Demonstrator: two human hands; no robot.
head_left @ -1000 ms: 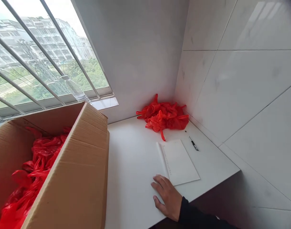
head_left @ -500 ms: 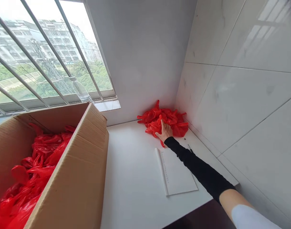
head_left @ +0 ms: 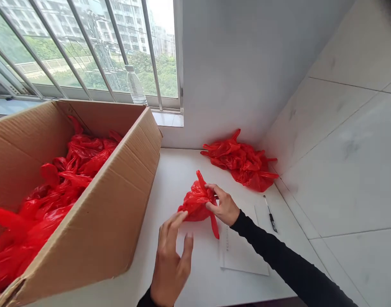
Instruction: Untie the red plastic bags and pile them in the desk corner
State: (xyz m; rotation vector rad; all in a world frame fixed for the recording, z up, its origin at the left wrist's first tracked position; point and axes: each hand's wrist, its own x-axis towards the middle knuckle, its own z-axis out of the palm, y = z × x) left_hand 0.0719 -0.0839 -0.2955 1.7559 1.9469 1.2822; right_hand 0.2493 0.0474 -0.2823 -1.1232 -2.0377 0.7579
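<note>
Over the white tabletop (head_left: pixel 179 170), my right hand (head_left: pixel 223 205) pinches one red plastic bag (head_left: pixel 195 205) by its gathered top. One handle of the bag points up and another hangs down past my fingers. My left hand (head_left: pixel 172 256) is just in front of the bag, thumb and fingers apart, with nothing in it; its fingertips come close to the bag's lower left edge. Behind, a heap of red plastic bags (head_left: pixel 243 162) lies against the wall in the corner.
At left stands a large open cardboard box (head_left: pixel 118 204) with crumpled red bags (head_left: pixel 83 157) inside. A notepad (head_left: pixel 243 256) lies under my right forearm, with a pen (head_left: pixel 271 217) to its right. A clear bottle (head_left: pixel 135 85) stands on the sill by the barred window.
My right hand has drawn one red bag out of the corner heap, toward me and the box. My left hand has come into view. The camera view has shifted left.
</note>
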